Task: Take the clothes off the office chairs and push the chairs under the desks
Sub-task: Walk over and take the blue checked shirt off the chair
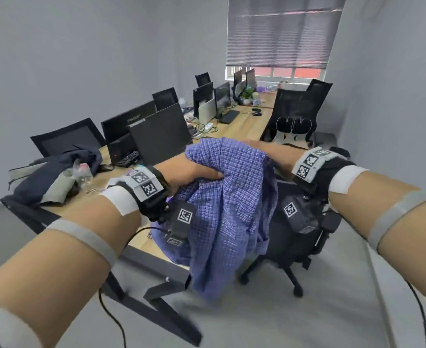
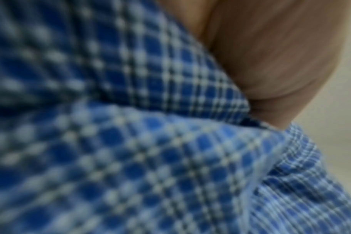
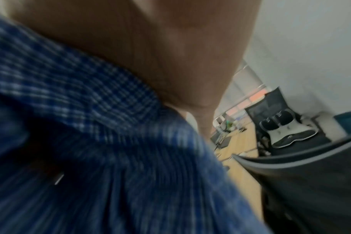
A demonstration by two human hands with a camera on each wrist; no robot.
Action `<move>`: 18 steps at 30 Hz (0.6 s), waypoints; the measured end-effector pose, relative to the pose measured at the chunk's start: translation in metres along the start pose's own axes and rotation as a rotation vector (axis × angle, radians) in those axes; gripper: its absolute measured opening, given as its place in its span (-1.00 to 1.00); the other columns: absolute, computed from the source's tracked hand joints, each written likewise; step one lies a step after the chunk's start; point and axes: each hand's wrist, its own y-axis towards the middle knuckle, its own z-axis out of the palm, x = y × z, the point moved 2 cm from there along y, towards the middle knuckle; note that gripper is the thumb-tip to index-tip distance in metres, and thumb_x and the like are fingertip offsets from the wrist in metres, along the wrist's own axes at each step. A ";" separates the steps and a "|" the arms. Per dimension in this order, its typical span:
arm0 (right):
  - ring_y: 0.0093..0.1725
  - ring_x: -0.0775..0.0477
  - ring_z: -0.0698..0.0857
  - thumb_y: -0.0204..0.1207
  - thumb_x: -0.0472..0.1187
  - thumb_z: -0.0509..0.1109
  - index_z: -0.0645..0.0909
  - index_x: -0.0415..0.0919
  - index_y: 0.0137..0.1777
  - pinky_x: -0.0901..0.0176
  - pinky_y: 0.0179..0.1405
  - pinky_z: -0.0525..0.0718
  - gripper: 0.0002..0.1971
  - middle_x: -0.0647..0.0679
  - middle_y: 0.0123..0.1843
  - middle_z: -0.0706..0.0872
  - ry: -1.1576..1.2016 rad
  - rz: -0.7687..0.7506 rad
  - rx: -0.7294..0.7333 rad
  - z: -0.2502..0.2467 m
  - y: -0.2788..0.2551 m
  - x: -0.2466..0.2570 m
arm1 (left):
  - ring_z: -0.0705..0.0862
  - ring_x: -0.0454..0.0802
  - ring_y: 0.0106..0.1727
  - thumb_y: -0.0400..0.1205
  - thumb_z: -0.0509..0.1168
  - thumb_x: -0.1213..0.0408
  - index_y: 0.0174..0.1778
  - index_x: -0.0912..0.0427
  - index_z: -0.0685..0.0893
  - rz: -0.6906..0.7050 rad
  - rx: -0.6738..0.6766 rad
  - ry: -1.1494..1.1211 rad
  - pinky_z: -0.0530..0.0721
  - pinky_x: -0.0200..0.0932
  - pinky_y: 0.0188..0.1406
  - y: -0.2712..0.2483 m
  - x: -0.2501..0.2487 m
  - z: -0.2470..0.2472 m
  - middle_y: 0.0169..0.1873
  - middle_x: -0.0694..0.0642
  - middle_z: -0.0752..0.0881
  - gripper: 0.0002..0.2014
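The left hand (image 1: 194, 172) is gripping a bunched fold of the blue checked shirt (image 1: 232, 209), thumb lying across the cloth and the other fingers buried in it; in the left wrist view the fabric (image 2: 150, 142) is filling nearly the whole picture with part of the hand (image 2: 270, 55) pressed against it. The right hand (image 1: 269, 153) is reaching into the top of the shirt from the other side, and the cloth is covering its fingers; the right wrist view is showing the hand (image 3: 160, 55) against the blurred fabric (image 3: 90, 142), so whether it is clutching or only lying on the shirt cannot be told. The shirt is a fine blue and white check, crumpled at the top between the hands and hanging down in loose folds, its long axis running roughly vertical toward the floor. It is hanging in front of the black office chair (image 1: 289, 237), beside the edge of the wooden desk (image 1: 101, 199). Farther left on the desk a dark jacket (image 1: 53, 177) is lying in a heap, with monitors (image 1: 161, 134) standing behind it.
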 end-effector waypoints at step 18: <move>0.24 -0.14 0.72 0.46 -0.36 0.56 0.68 -0.27 0.36 -0.16 0.41 0.61 -0.56 -0.15 0.27 0.78 0.069 -0.213 0.153 -0.004 0.218 -0.094 | 0.81 0.23 0.25 0.64 0.48 0.20 0.32 0.18 0.74 0.036 -0.346 -0.152 0.70 0.30 0.36 0.227 0.028 -0.050 0.23 0.21 0.84 -0.66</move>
